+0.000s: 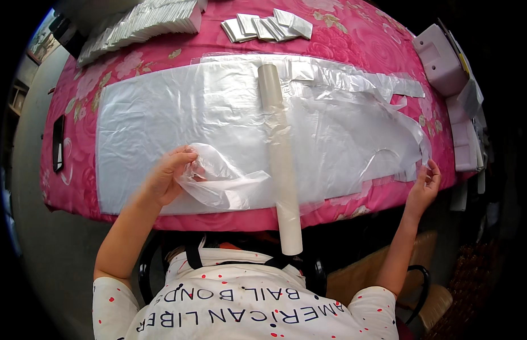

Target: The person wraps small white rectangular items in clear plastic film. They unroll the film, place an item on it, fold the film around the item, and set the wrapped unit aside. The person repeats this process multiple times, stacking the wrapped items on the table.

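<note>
A stack of thin, whitish see-through plastic bags (144, 130) lies flat across the table. A pale tube (286, 198) rests over it from back to front, its near end jutting past the table edge. Left of the tube, my left hand (170, 174) is closed on a crumpled, raised part of thin plastic film (221, 184). At the far right, my right hand (425, 187) pinches the narrow looped edge of a plastic bag (423, 146). Between that hand and the tube, the film spreads out over the stack.
A pink floral cloth (360, 39) covers the table. Rows of folded white packets (144, 28) stand at the back left, with several small packets (267, 26) beside them. A dark phone (58, 144) lies at the left edge. Light pink containers (441, 59) line the right edge.
</note>
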Available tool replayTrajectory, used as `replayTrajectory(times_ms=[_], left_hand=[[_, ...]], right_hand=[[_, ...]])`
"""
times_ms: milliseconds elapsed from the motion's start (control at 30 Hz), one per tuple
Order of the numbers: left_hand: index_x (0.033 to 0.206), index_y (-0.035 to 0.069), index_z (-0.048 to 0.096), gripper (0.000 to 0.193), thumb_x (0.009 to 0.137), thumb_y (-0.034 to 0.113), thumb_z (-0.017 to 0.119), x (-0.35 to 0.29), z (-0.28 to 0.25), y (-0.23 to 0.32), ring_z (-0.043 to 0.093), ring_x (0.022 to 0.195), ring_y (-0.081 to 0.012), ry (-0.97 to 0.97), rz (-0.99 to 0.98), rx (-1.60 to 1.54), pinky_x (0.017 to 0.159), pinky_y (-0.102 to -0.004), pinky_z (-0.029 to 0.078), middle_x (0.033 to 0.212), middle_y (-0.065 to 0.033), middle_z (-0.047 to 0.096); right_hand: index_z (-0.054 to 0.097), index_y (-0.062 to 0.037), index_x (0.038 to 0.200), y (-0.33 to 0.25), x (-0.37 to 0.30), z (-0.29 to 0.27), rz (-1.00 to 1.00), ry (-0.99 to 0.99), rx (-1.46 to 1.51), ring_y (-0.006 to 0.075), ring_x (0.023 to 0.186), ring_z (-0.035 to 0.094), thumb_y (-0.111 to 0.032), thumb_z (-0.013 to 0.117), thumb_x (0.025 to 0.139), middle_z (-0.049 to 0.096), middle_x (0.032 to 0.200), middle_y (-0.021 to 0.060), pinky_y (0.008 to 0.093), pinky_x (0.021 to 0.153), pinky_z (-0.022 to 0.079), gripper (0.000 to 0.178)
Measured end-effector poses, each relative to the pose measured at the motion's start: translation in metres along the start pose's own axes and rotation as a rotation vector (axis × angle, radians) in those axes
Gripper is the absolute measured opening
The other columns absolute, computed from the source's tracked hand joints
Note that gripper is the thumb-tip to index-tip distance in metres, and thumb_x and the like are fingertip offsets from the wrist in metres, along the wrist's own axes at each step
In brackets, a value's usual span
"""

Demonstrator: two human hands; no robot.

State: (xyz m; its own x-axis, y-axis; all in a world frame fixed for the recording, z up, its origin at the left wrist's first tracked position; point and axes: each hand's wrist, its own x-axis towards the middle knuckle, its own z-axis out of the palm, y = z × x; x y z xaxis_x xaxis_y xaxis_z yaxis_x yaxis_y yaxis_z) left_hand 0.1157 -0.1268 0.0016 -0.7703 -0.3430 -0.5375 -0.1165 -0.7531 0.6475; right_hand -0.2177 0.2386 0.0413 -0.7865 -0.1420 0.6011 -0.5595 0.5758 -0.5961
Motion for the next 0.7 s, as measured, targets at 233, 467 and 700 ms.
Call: replayTrajectory(times_ms=[233,467,700], left_hand=[[0.099,0.004,0.055,0.023,0.078,0.006,0.064,-0.044,-0.102,0.062,0.058,0.073,-0.0087,0.203,0.073,0.436,0.064,-0.0214,0.049,0.084,-0.0005,0.057],[0.107,-0.001,0.053,0.033,0.075,-0.004,0.059,-0.074,-0.121,0.106,0.059,0.089,-0.0245,0.692,0.678,1.71,0.078,-0.0311,0.046,0.1,-0.0127,0.058],[0.115,0.001,0.052,0.034,0.081,0.003,0.056,-0.027,0.035,0.033,0.051,0.109,-0.0331,0.147,0.883,1.537,0.092,-0.0365,0.041,0.118,-0.0163,0.053]], right_hand=[[0.063,-0.0027,0.086,-0.134,-0.131,0.023,-0.017,-1.116,0.083,0.0207,0.059,0.062,-0.045,0.068,0.074,0.063,0.067,0.0085,0.0302,0.055,0.049,0.044],[0.066,-0.0008,0.087,-0.15,-0.145,0.029,0.331,-1.381,0.143,0.0247,0.061,0.064,-0.041,0.066,0.075,0.065,0.069,0.0134,0.032,0.058,0.049,0.042],[0.066,-0.0016,0.088,-0.151,-0.149,0.032,0.382,-1.338,0.114,0.0253,0.061,0.064,-0.04,0.065,0.075,0.064,0.069,0.0143,0.0329,0.058,0.048,0.04]])
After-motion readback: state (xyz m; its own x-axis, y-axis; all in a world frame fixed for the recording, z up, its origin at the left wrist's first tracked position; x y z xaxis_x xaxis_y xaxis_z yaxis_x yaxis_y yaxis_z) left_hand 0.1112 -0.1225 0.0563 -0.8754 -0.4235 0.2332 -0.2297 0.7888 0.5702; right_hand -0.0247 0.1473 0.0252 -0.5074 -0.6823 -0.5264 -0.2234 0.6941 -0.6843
